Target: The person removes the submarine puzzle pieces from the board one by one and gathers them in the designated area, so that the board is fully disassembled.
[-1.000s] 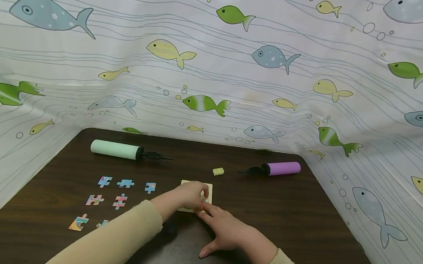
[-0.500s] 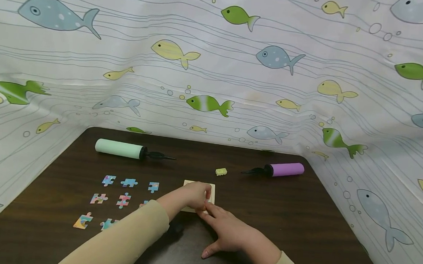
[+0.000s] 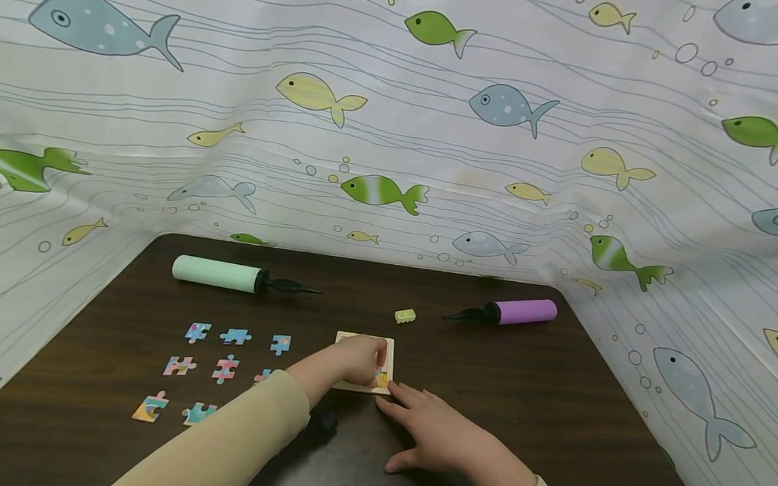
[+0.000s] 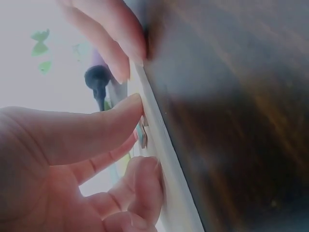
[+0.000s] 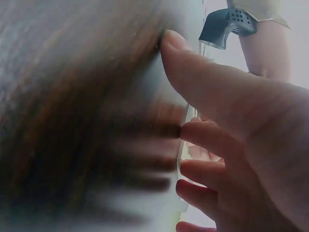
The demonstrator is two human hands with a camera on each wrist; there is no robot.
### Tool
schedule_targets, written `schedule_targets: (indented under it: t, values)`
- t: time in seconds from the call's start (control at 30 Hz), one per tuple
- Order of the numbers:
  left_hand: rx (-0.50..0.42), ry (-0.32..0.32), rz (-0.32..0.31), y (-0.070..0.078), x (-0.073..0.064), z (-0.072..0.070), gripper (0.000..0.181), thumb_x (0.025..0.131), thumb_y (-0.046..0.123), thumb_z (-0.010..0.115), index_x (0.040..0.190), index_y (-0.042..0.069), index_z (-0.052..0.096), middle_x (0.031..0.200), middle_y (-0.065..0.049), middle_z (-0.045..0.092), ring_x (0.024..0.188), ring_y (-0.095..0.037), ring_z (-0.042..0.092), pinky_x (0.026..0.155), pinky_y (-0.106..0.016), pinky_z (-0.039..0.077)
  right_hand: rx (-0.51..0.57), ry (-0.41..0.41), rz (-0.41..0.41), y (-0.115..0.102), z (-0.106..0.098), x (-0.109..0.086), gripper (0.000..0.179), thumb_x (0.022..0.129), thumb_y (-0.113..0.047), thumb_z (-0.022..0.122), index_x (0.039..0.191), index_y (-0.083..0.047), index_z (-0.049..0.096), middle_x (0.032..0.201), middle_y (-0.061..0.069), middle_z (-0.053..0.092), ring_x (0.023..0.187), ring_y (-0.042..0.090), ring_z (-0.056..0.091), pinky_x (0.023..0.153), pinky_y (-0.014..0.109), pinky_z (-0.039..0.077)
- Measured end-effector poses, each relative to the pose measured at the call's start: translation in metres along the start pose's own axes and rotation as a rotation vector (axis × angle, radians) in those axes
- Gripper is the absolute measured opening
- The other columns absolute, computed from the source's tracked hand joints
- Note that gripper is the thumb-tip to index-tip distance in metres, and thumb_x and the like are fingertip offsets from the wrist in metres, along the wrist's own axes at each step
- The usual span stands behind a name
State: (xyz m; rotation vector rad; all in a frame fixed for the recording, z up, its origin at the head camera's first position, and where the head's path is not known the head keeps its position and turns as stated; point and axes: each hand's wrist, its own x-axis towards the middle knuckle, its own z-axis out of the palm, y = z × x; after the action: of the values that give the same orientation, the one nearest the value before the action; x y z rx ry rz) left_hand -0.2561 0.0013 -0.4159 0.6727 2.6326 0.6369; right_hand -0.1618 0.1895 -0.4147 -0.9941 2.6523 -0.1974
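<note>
My left hand (image 3: 354, 358) reaches over a small square wooden puzzle tray (image 3: 391, 353) in the middle of the table. In the left wrist view its thumb and curled fingers pinch a small puzzle piece (image 4: 143, 136), seen edge-on and tilted just above the tray. A colourful patch of puzzle (image 3: 381, 379) shows at the tray's near right corner; the hand covers most of the rest. My right hand (image 3: 434, 431) lies with fingers spread, fingertips by that same corner, thumb out on the table. It holds nothing.
Several loose jigsaw pieces (image 3: 225, 368) lie in rows at left, some partly behind the left sleeve (image 3: 230, 434). Farther back are a mint-green hand pump (image 3: 218, 273), a pale yellow toy block (image 3: 405, 316) and a purple hand pump (image 3: 527, 312). A fish-patterned curtain (image 3: 395, 147) borders the table.
My right hand has shifted right, away from the left fingers, uncovering the tray's near right corner with its coloured puzzle part. My left hand stays over the tray. The head view has swung slightly.
</note>
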Motion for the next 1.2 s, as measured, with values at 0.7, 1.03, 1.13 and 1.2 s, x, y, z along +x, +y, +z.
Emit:
schedule_targets:
  t: [0.7, 1.03, 1.13, 1.2]
  values:
    - [-0.181, 0.094, 0.052, -0.011, -0.023, -0.022, 0.014, 0.088, 0.004, 0.069, 0.083, 0.014, 0.06, 0.075, -0.003, 0.056, 0.056, -0.016, 0.048, 0.052, -0.031, 0.039, 0.022, -0.006, 0.013, 0.0, -0.002, 0.0, 0.08, 0.087, -0.057, 0.067, 0.153, -0.022, 0.039, 0.158, 0.011, 0.028, 0.139, 0.029, 0.037, 0.105, 0.046, 0.037]
    - [-0.178, 0.108, 0.019, -0.052, -0.081, -0.054, 0.014, 0.089, 0.001, 0.066, 0.082, 0.011, 0.059, 0.072, -0.002, 0.059, 0.056, -0.017, 0.051, 0.054, -0.034, 0.044, 0.034, -0.027, 0.053, -0.001, 0.0, 0.0, 0.083, 0.084, -0.056, 0.07, 0.153, -0.025, 0.037, 0.16, 0.008, 0.026, 0.139, 0.029, 0.036, 0.105, 0.046, 0.038]
    - [-0.201, 0.094, 0.002, -0.065, -0.098, -0.057, 0.017, 0.088, -0.001, 0.066, 0.08, 0.011, 0.058, 0.068, -0.005, 0.059, 0.049, -0.016, 0.05, 0.051, -0.033, 0.044, 0.038, -0.028, 0.055, -0.001, 0.0, -0.001, 0.083, 0.085, -0.056, 0.07, 0.154, -0.025, 0.036, 0.16, 0.007, 0.025, 0.14, 0.029, 0.035, 0.105, 0.047, 0.037]
    - [-0.232, 0.077, 0.009, -0.075, -0.108, -0.058, 0.018, 0.088, -0.003, 0.066, 0.079, 0.01, 0.057, 0.068, -0.005, 0.059, 0.047, -0.016, 0.05, 0.049, -0.033, 0.044, 0.038, -0.026, 0.054, -0.001, 0.0, -0.001, 0.083, 0.085, -0.056, 0.07, 0.154, -0.025, 0.036, 0.16, 0.007, 0.024, 0.14, 0.028, 0.034, 0.105, 0.048, 0.037]
